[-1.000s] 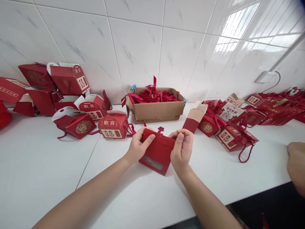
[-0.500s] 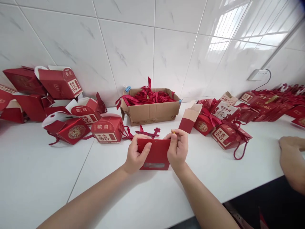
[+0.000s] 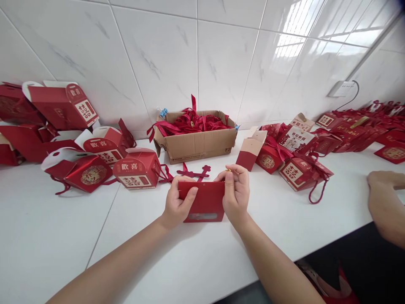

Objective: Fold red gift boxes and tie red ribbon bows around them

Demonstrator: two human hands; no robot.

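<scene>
Red box (image 3: 207,200), behind worktop (image 3: 205,257) front edge: likely light, creasable; best side-held. Left hand (image 3: 177,202) grips it; right hand (image 3: 238,192), gold piece (image 3: 228,170).

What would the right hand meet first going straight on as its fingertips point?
Probably the cardboard box beyond the right hand; the flower-ended strip lies left of that line. Height and depth are unclear.

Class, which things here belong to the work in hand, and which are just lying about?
Likely belonging:
red packet, gripped by the left hand
small gold-coloured piece, pinched by the right hand
ribbon carton, perhaps a supply

Apparently just lying about:
white wall socket
double-happiness box, untouched, left of the carton
</scene>
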